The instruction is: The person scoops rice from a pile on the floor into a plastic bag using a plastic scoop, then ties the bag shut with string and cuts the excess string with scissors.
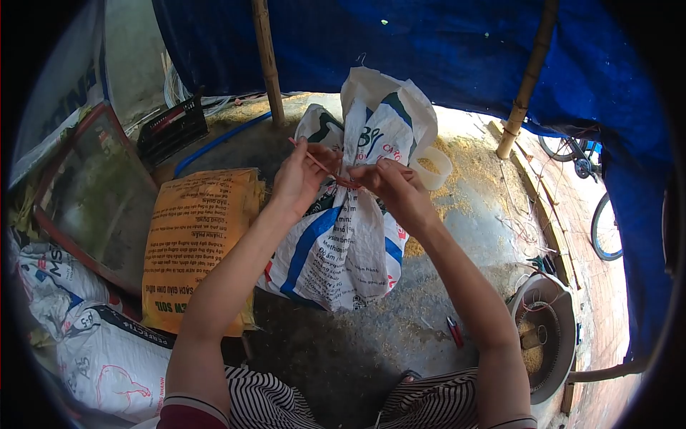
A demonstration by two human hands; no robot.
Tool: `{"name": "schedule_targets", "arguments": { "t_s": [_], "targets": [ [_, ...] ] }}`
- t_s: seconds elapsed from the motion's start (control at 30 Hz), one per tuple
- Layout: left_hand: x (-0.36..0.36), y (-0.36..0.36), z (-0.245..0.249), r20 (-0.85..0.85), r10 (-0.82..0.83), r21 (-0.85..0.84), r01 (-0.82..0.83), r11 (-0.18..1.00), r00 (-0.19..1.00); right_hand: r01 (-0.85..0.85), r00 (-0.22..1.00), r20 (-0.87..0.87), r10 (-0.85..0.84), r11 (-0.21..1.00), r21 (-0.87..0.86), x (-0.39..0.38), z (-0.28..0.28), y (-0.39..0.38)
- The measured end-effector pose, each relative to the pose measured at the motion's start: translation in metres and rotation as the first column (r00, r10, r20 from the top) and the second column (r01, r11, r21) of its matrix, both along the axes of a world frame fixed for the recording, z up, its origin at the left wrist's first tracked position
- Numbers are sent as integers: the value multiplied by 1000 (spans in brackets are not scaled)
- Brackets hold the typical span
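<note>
A white woven sack (307,254) with blue and green stripes and printed text stands upright on the floor in front of me. Its neck is gathered, and the loose top flares out above. Pinkish-red string (347,184) runs around the neck. My left hand (304,177) pinches one end of the string, which sticks up past the fingers. On the other side, my right hand (400,187) is closed at the neck with its fingertips on the string; the exact grip is partly hidden. Just beyond the right hand lies a pale roll of tape (434,169).
An orange printed sack (200,247) stands at left, near a red-framed panel (96,193) and white sacks (107,365). A black crate (171,129) sits behind. Red-handled pliers (454,332) and a round bucket (564,314) are at right. Bamboo poles (267,64) support a blue tarp (400,43).
</note>
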State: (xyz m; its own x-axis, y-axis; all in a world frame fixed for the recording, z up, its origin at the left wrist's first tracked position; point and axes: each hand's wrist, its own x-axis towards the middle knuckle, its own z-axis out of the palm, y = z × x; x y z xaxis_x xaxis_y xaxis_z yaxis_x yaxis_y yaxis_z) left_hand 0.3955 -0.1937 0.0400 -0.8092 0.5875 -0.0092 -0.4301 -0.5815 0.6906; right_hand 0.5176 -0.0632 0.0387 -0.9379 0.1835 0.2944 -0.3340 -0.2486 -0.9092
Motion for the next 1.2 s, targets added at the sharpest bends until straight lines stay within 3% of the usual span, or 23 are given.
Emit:
{"name": "schedule_targets", "arguments": {
  "t_s": [0.03,0.07,0.1,0.13,0.17,0.2,0.23,0.33,0.43,0.5,0.57,0.63,0.67,0.7,0.73,0.8,0.87,0.93,1.0,1.03,1.07,1.13,1.2],
  "targets": [
    [-7,-1,-5,2,2,-2,-2,1000,1000,-4,999,-42,1,997,-80,-5,2,-8],
    [-21,-1,-17,57,-135,132,127,983,989,-6,999,-39,3,997,-81,-8,-3,-2],
    [-31,-1,-27,91,-275,270,242,932,957,-88,996,-26,86,991,-103,-13,-11,10],
    [-38,-1,-34,92,-273,270,239,933,958,-168,986,-15,168,978,-126,-16,-10,12],
    [-45,0,-42,158,-319,242,277,930,934,-169,986,-15,168,978,-125,-15,-13,7],
    [-48,1,-44,223,-363,219,317,923,904,32,997,61,-38,994,103,-11,-8,-8],
    [-45,1,-39,198,-293,99,278,955,935,211,964,87,-253,918,337,-9,-5,-16],
    [-52,1,-43,159,-321,-7,326,945,934,216,950,109,-292,869,446,-6,-7,-15],
    [-52,5,-45,133,-292,-105,306,946,947,206,944,152,-294,882,425,-10,-14,-3],
    [-55,4,-47,108,-329,-52,336,941,938,194,937,194,-291,894,403,-13,-16,2],
    [-55,2,-46,78,-361,0,362,932,929,233,935,224,-276,952,198,-18,-16,6],
    [-28,-11,-5,-292,-249,-348,141,927,923,218,938,213,-275,941,257,-13,-11,10],
    [-25,-17,2,-293,-248,-351,137,926,923,204,940,204,-275,928,311,-11,-10,11],
    [-23,-22,7,-751,-216,-445,-235,864,624,203,941,203,-272,931,305,-12,-12,9],
    [-17,-28,16,-951,-287,-301,-578,759,118,209,954,123,-273,901,380,-11,-15,8],
    [3,-24,26,-946,-313,-307,-546,779,85,220,963,41,-265,866,449,-9,-15,2],
    [19,-16,25,-946,-319,-267,-438,858,-49,219,972,-73,-223,750,624,-9,-9,-11],
    [26,-11,26,-945,-326,-285,-389,876,-43,245,969,-131,-211,718,652,-11,-19,-8],
    [24,-9,25,-962,-273,-266,-300,916,20,378,924,-265,-277,544,749,-14,-24,-4],
    [23,-13,32,-932,-340,-361,-218,907,129,297,952,-148,-268,699,651,-12,-25,-6],
    [18,-11,30,-931,-341,-362,-214,907,128,300,951,-147,-273,698,650,-11,-25,-4],
    [6,-7,22,-958,-153,-222,-291,931,241,204,976,-57,-208,797,568,-11,-24,-2],
    [-5,-11,15,-959,-235,-274,-304,912,161,194,979,-72,-189,772,606,-9,-20,-4]
  ]
}}
